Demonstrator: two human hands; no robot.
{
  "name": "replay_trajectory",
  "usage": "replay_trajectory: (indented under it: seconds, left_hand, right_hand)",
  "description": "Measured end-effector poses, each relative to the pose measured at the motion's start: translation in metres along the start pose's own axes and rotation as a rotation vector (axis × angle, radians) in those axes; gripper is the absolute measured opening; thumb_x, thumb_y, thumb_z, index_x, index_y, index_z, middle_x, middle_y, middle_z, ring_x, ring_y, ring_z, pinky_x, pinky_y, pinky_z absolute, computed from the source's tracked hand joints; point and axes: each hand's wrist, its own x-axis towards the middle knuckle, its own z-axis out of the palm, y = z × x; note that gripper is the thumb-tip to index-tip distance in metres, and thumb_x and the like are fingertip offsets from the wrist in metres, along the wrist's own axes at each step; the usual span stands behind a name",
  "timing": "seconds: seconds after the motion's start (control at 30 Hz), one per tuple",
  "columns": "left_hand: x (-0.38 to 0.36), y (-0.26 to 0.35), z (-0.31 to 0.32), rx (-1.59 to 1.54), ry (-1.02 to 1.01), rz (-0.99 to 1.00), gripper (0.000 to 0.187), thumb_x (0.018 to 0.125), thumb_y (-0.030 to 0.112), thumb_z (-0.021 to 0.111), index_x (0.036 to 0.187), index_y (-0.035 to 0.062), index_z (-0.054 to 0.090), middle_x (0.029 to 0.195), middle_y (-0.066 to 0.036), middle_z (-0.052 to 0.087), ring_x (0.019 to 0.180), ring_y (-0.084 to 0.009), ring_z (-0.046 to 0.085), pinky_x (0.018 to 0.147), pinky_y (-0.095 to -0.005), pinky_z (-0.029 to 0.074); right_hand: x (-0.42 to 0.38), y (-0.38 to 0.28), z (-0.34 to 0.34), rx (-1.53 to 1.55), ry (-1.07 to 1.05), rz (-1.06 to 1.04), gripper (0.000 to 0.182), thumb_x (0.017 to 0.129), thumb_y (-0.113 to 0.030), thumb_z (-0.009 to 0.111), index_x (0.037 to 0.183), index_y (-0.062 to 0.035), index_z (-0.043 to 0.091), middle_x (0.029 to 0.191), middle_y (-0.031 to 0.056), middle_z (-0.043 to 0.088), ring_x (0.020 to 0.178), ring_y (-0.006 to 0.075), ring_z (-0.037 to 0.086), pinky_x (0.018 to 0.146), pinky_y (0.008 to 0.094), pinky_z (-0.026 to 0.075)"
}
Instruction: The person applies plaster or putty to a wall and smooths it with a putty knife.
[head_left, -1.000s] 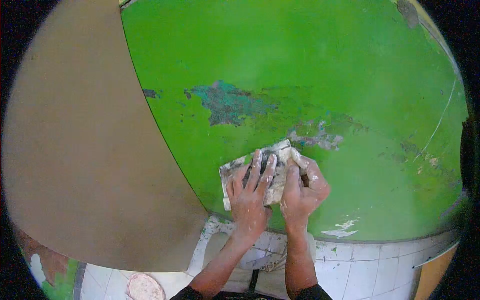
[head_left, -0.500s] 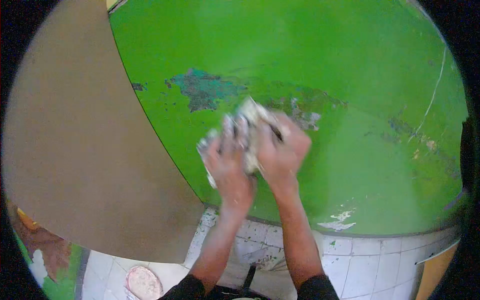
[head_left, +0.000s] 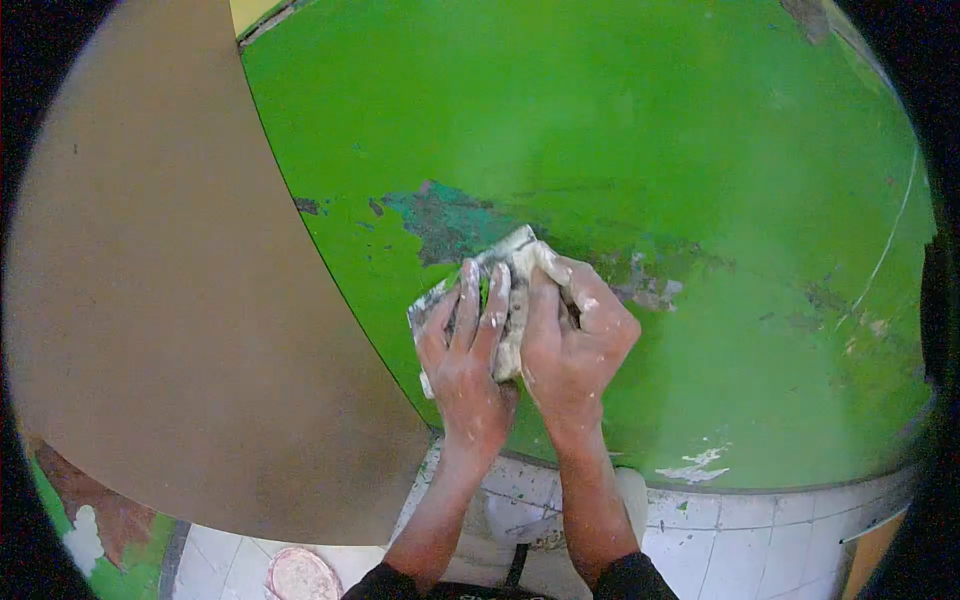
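Against the green wall [head_left: 560, 110], both hands hold a flat, wide putty scraper [head_left: 512, 325] smeared with white. My left hand [head_left: 465, 375] presses on its left part, fingers stretched over the face and slightly apart, thumb hidden. My right hand [head_left: 575, 335] grips its right part with bent fingers, thumb side up. White residue spots the fingers of both. Just above the tool lies a peeled blue-grey patch [head_left: 450, 222] of paint; another peeled grey patch [head_left: 655, 292] is right of my right hand.
A plain brown panel [head_left: 210, 280] stands at the left, its edge meeting the wall. White tiled floor [head_left: 740, 540] with green paint flecks runs below. A round container of pale paste [head_left: 303, 575] rests at the lower left. A thin crack [head_left: 890, 245] marks the wall's right side.
The hands and scraper, blurred by motion before, are sharp now. They sit slightly lower and further right in view, as does the whole wall.
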Motion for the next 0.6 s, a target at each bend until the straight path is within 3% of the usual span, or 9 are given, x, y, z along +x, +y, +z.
replay_trajectory:
  seconds: [0.13,0.2,0.27,0.33,0.47,0.53,0.57,0.6]
  left_hand:
    - [-0.032,-0.008,0.011,0.058,-0.033,0.096,0.095,0.061,-0.002,0.076,0.148,0.0232,0.048,0.156,-0.011,0.04,0.131,-0.0327,0.044,0.11,-0.0516,0.031]
    - [-0.042,0.002,0.008,0.004,-0.178,-0.027,0.059,0.084,0.009,0.062,0.142,0.0163,0.055,0.153,-0.012,0.044,0.13,-0.0356,0.045,0.113,-0.0495,0.03]
    - [-0.038,0.0,0.005,-0.061,-0.205,-0.044,0.064,0.081,0.005,0.063,0.144,0.0175,0.053,0.155,-0.012,0.042,0.129,-0.035,0.045,0.112,-0.0491,0.03]
    - [-0.04,0.0,0.005,-0.032,-0.224,-0.022,0.098,0.061,-0.005,0.074,0.15,0.0245,0.045,0.16,-0.008,0.033,0.13,-0.0329,0.044,0.108,-0.0487,0.032]
    - [-0.047,-0.001,0.013,-0.015,-0.192,-0.001,0.099,0.06,-0.005,0.073,0.15,0.025,0.045,0.161,-0.009,0.033,0.129,-0.034,0.043,0.108,-0.0488,0.032]
    - [-0.043,0.005,0.01,0.027,-0.193,-0.022,0.07,0.078,0.007,0.067,0.146,0.0184,0.051,0.155,-0.012,0.042,0.127,-0.0357,0.045,0.109,-0.0496,0.032]
    - [-0.042,0.005,0.013,0.027,-0.197,-0.022,0.07,0.078,0.007,0.067,0.146,0.0184,0.051,0.155,-0.012,0.042,0.127,-0.0357,0.045,0.109,-0.0496,0.032]
    - [-0.04,0.003,0.018,0.038,-0.117,0.017,0.082,0.07,0.001,0.07,0.147,0.0196,0.049,0.157,-0.012,0.039,0.128,-0.0358,0.044,0.11,-0.05,0.032]
  right_hand:
    - [-0.031,0.01,-0.018,-0.167,-0.015,-0.022,0.016,0.085,0.005,0.063,0.099,0.007,0.071,0.086,0.0122,0.072,0.078,0.0115,0.064,0.071,0.0258,0.052]
    - [-0.044,0.014,-0.022,-0.126,0.038,0.125,0.017,0.085,0.006,0.062,0.099,0.008,0.071,0.088,0.0115,0.072,0.08,0.0121,0.064,0.072,0.0261,0.052]
    - [-0.043,0.008,-0.022,-0.167,-0.02,0.177,0.017,0.085,0.006,0.062,0.1,0.0086,0.071,0.09,0.0115,0.072,0.082,0.0122,0.064,0.073,0.0262,0.052]
    - [-0.046,0.015,-0.021,-0.123,0.064,0.116,0.018,0.085,0.007,0.062,0.1,0.0082,0.071,0.089,0.0116,0.072,0.081,0.0114,0.064,0.073,0.0256,0.052]
    - [-0.042,0.015,-0.026,-0.151,0.016,0.118,0.018,0.086,0.007,0.061,0.1,0.0078,0.071,0.088,0.0109,0.072,0.08,0.0114,0.064,0.072,0.0252,0.052]
    - [-0.038,0.019,-0.027,-0.124,-0.012,0.087,0.019,0.085,0.006,0.062,0.1,0.0061,0.072,0.087,0.0113,0.073,0.078,0.0125,0.065,0.071,0.0268,0.053]
    - [-0.036,0.021,-0.027,-0.126,-0.011,0.091,0.019,0.085,0.006,0.062,0.1,0.0061,0.072,0.087,0.0113,0.073,0.078,0.0125,0.065,0.071,0.0268,0.053]
    - [-0.031,0.022,-0.026,-0.126,-0.01,0.027,0.018,0.084,0.005,0.063,0.099,0.0056,0.072,0.087,0.0125,0.073,0.077,0.0139,0.066,0.071,0.0278,0.053]
